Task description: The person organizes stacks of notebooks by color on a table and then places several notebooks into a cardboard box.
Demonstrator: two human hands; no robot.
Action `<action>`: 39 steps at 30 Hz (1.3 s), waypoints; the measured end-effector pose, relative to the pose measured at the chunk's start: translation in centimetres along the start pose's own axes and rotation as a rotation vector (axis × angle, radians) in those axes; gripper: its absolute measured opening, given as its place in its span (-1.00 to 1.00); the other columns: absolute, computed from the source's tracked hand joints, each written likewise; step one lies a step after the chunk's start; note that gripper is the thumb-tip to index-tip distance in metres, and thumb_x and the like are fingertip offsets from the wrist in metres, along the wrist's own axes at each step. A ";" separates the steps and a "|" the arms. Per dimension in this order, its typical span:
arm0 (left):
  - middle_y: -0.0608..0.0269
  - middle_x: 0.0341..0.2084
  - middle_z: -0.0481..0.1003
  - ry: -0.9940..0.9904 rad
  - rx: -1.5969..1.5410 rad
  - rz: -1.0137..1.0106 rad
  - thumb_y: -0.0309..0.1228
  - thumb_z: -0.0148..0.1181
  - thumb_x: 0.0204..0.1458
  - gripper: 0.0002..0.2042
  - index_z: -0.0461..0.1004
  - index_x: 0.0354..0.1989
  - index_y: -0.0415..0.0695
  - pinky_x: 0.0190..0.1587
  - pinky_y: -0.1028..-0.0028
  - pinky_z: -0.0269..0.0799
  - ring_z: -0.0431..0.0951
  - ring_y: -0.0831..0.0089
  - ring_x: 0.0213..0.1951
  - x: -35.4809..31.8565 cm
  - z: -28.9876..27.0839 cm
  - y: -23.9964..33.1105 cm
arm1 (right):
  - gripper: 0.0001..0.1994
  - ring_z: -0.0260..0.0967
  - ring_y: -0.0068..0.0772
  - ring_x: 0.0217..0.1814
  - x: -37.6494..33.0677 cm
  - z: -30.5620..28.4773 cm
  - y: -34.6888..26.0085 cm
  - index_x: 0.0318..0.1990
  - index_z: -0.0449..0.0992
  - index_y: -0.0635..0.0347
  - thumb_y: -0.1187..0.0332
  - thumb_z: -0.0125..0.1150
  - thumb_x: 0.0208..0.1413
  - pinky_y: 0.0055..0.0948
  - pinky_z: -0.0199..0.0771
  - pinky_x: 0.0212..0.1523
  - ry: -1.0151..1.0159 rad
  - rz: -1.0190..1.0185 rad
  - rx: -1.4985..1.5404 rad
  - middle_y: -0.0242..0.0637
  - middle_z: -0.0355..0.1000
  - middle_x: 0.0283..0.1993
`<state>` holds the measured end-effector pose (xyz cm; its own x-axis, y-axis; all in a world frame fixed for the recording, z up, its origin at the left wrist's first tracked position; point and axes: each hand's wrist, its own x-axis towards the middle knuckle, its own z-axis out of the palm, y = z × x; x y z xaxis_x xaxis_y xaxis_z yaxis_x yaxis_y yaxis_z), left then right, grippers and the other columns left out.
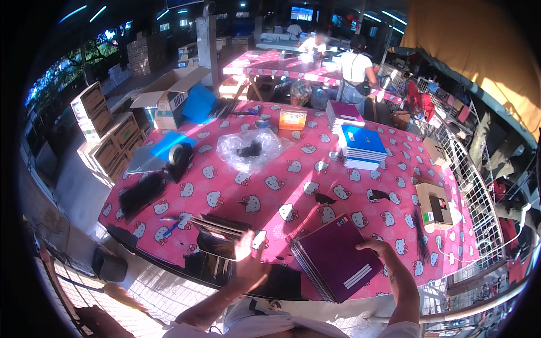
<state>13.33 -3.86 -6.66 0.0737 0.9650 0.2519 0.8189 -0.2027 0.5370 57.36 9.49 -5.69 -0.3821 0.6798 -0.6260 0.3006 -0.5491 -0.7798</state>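
Pale shirt point(327, 324) sat below your hands. Left hand point(251, 267): spread, seemingly empty, beside stacked boards point(217, 230). Right hand point(378, 248): holding the purple notebook point(341, 256), which lay between your hands. Level support seemed best for its wire spine point(311, 271).

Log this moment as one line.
left hand: open, near brown-and-black stack | right hand: on edge of purple notebook | blue-topped notebook stack: farther off on pink tablecloth

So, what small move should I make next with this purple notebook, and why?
I'd probably bring your left hand to the notebook's spiral to steady it: your right hand is at the opposite edge, your left looks empty, and the notebook lies by the table's near edge.
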 end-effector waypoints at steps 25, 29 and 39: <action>-0.30 0.22 0.15 0.533 0.177 -0.136 -0.25 0.13 0.15 -0.42 0.16 0.31 -0.16 0.24 -0.06 0.11 0.18 -0.23 0.24 5.3 -14.6 -25.0 | -0.63 0.50 -0.16 -0.01 16.6 14.9 -9.5 -0.06 0.59 0.09 0.09 0.15 0.07 -0.13 0.44 -0.02 -0.107 0.092 -1.603 -0.15 0.55 -0.06; -0.21 0.27 0.14 0.242 0.431 -0.401 -0.07 0.13 0.11 -0.36 0.18 0.32 -0.12 0.26 -0.18 0.01 0.14 -0.18 0.28 -4.4 -15.1 -34.3 | -0.65 0.54 -0.18 -0.17 17.4 21.9 -13.0 -0.25 0.66 0.12 0.06 0.19 -0.04 -0.12 0.47 -0.17 -0.196 0.264 -1.770 -0.15 0.58 -0.20; -0.18 0.21 0.22 0.195 0.442 -0.335 -0.08 0.06 0.13 -0.40 0.21 0.31 -0.08 0.24 -0.20 0.03 0.22 -0.14 0.22 -6.0 -13.1 -33.1 | -0.63 0.55 -0.13 -0.12 17.6 22.5 -10.8 -0.20 0.67 0.10 0.08 0.24 -0.10 -0.14 0.51 -0.15 -0.330 0.174 -1.893 -0.11 0.58 -0.14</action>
<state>-21.68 -5.12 -15.34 -0.3020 0.9076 0.2917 0.9422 0.2375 0.2365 27.74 16.44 -8.11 -0.3046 0.4548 -0.8369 0.6733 0.7243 0.1486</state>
